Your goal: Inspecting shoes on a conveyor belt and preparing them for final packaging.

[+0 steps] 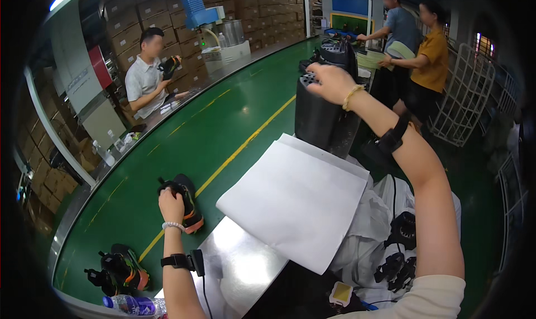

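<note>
Belt (240,115): beyond the table (243,255), running lower left to upper right.
Left hand (171,204): on a shoe (191,208), which lies on the belt.
Two shoes (120,267): on the belt, nearer, left of that shoe.
Bottle (133,305): before the two shoes.
Sheets (296,199): on the table, right of the left hand.
Cylinder (315,115): behind the sheets, below the right hand (335,84).
Bag (365,218): right of the sheets.
Person (145,79): across the belt, before the stacked boxes (257,12).
Wire cart (463,96): beyond the right forearm (385,118).

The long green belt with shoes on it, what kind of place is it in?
Probably a shoe factory: there's a long green conveyor belt, a black-and-orange shoe on it gripped by the left hand, and tall stacks of cardboard boxes behind.
</note>
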A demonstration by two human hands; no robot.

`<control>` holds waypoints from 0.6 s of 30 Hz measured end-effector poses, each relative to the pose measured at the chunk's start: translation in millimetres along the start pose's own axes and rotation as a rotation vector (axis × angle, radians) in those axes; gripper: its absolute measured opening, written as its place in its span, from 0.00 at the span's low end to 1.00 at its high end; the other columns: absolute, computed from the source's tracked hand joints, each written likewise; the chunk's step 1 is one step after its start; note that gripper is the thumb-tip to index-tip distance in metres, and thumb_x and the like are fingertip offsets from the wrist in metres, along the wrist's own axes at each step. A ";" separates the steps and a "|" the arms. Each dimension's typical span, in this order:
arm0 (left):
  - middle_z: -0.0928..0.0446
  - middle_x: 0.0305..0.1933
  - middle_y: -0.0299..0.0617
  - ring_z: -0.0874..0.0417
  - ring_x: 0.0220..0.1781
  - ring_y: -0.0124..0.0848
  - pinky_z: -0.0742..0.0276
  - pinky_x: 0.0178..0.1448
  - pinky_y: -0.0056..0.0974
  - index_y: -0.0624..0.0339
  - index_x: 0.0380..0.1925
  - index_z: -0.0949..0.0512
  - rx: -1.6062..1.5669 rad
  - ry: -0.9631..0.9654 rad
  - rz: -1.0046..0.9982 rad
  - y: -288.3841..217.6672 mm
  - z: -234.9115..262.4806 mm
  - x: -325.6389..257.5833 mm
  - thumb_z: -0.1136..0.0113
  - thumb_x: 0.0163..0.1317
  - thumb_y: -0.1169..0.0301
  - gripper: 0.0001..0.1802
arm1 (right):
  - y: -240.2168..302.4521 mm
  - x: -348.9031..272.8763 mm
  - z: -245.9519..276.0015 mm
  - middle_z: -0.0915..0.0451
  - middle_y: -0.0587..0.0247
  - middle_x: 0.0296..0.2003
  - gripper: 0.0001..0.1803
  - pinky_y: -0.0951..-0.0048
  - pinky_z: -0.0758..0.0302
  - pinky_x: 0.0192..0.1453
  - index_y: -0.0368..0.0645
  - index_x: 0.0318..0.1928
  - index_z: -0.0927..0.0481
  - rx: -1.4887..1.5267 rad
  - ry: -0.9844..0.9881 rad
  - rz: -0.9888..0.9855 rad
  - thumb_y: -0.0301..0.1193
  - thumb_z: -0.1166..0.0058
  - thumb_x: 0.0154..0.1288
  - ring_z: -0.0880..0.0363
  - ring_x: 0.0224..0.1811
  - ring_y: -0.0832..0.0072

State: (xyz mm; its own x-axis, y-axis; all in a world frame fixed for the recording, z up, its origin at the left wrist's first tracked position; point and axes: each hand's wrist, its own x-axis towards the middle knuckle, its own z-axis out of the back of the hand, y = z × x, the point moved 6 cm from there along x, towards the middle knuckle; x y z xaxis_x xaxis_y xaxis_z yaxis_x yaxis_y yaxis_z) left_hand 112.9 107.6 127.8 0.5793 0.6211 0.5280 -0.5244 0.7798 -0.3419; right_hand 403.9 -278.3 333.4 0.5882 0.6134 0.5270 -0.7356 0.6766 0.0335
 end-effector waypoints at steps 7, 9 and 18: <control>0.29 0.49 0.56 0.29 0.51 0.52 0.34 0.60 0.48 0.72 0.55 0.35 -0.006 -0.074 0.005 29.1 -26.7 1.0 0.48 0.52 0.76 0.28 | -144.6 6.7 -46.9 0.22 0.46 0.45 0.28 0.62 0.28 0.53 0.39 0.48 0.25 0.051 0.258 -0.325 0.51 0.49 0.60 0.23 0.49 0.56; 0.29 0.46 0.55 0.28 0.51 0.48 0.32 0.58 0.45 0.68 0.53 0.32 -0.074 -0.057 -0.035 31.5 -15.0 -8.8 0.46 0.53 0.74 0.25 | -162.2 5.2 -62.3 0.22 0.47 0.45 0.33 0.64 0.27 0.52 0.36 0.48 0.24 0.413 0.366 -0.469 0.54 0.46 0.57 0.22 0.48 0.60; 0.30 0.45 0.48 0.23 0.43 0.45 0.25 0.46 0.42 0.61 0.48 0.28 -0.361 0.109 0.188 33.3 17.1 -95.5 0.30 0.43 0.68 0.29 | -125.0 21.2 -23.8 0.25 0.41 0.50 0.46 0.62 0.31 0.60 0.31 0.51 0.25 -0.074 0.297 -0.229 0.59 0.37 0.43 0.27 0.55 0.54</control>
State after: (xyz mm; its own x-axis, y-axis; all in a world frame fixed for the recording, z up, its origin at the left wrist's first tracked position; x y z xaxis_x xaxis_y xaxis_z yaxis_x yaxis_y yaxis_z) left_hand 29.5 72.9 79.2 0.5671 0.7449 0.3513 -0.3862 0.6173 -0.6855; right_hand 516.3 -340.1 320.1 0.8143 0.5268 0.2438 -0.5539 0.8308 0.0545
